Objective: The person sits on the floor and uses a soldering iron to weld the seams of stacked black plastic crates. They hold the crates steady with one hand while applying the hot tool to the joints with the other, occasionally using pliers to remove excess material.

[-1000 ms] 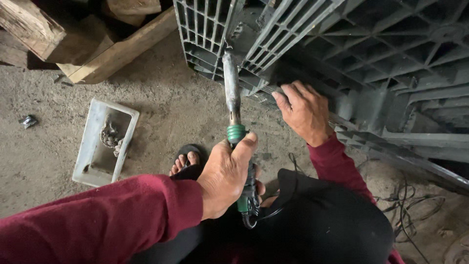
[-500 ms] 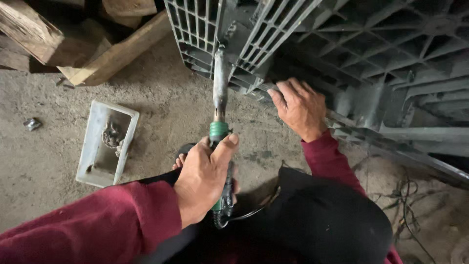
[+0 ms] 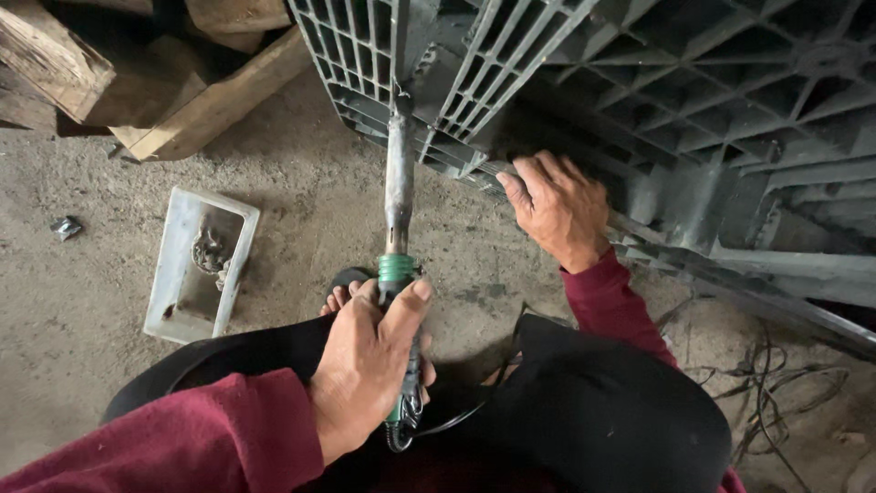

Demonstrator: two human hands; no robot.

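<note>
Underfoot, dusty concrete floor (image 3: 82, 402) (gritty), timber offcuts (image 3: 210, 100), grey plastic pallet (image 3: 730, 100)

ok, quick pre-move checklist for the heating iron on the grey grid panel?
1. Left hand wrapped around green handle: ok.
2. Iron tip at the grey plastic grid panel: ok; actual contact cannot tell.
3. Right hand bracing panel edge, apart from the iron's metal barrel: ok.
4. Sandalled toes close beside the handle: not ok.
5. Cord loops by the knees: cannot tell if snagged.
</note>
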